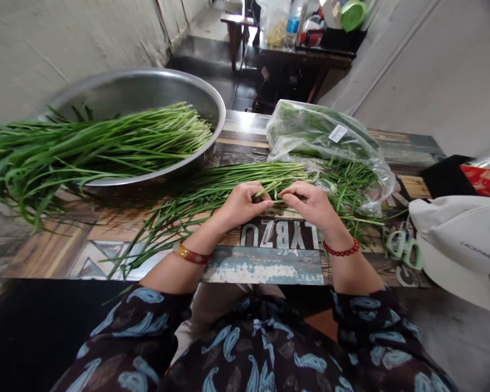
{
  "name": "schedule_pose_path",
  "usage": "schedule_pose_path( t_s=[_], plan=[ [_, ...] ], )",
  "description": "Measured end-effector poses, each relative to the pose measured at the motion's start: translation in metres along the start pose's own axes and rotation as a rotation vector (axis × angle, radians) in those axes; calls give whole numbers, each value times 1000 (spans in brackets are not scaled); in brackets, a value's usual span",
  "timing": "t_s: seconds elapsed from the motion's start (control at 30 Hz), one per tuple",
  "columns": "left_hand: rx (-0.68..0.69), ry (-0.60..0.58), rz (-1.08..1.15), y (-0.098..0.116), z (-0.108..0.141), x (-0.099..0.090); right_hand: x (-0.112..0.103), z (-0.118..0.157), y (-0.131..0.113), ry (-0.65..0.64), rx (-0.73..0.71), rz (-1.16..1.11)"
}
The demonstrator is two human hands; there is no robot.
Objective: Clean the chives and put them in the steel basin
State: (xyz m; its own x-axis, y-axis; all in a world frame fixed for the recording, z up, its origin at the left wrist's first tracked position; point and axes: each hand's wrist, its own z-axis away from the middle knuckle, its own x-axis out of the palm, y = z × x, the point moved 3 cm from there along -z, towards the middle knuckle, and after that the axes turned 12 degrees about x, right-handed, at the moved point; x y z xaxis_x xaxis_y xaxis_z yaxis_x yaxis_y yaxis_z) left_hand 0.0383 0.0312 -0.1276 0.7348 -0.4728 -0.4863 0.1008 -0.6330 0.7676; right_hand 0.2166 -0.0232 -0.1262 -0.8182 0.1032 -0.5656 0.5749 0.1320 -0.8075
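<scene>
My left hand (247, 204) is closed round a few stalks of garlic chives, whose pale ends stick out past the thumb. Close beside it, my right hand (308, 202) pinches at those stalk ends with thumb and forefinger. Beneath and behind both hands lies a loose bunch of garlic chives (204, 185), leaves trailing to the left. A large steel basin (218, 117) at the left holds a thick pile of chives (139, 139) that hangs over its rim. Behind my right hand rests a clear plastic bag (330, 128) with more greens inside.
On the wood-patterned table (265, 267), scattered green scraps (351, 185) lie right of my hands. Pale green-handled scissors (404, 247) and a white cap (461, 234) sit at the right edge. A cluttered side table (306, 54) with a water bottle (294, 24) stands behind.
</scene>
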Motion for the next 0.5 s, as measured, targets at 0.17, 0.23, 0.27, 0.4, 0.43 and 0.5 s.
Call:
schedule_pose_path(
  t_s=[0.17,0.23,0.27,0.4,0.43,0.5],
  plan=[
    [23,-19,-15,1,0,3,8,-1,2,39,20,-17],
    [18,-18,-5,1,0,2,1,-2,10,122,87,-54],
    [12,-12,2,1,0,1,-4,-3,14,161,120,-80],
    [-30,33,44,0,0,-4,-26,-2,25,270,147,-282],
    [-37,44,55,-1,-1,-5,-31,-1,25,289,125,-342],
    [-37,60,73,-2,-1,-7,-38,2,20,276,70,-425]
  ],
)
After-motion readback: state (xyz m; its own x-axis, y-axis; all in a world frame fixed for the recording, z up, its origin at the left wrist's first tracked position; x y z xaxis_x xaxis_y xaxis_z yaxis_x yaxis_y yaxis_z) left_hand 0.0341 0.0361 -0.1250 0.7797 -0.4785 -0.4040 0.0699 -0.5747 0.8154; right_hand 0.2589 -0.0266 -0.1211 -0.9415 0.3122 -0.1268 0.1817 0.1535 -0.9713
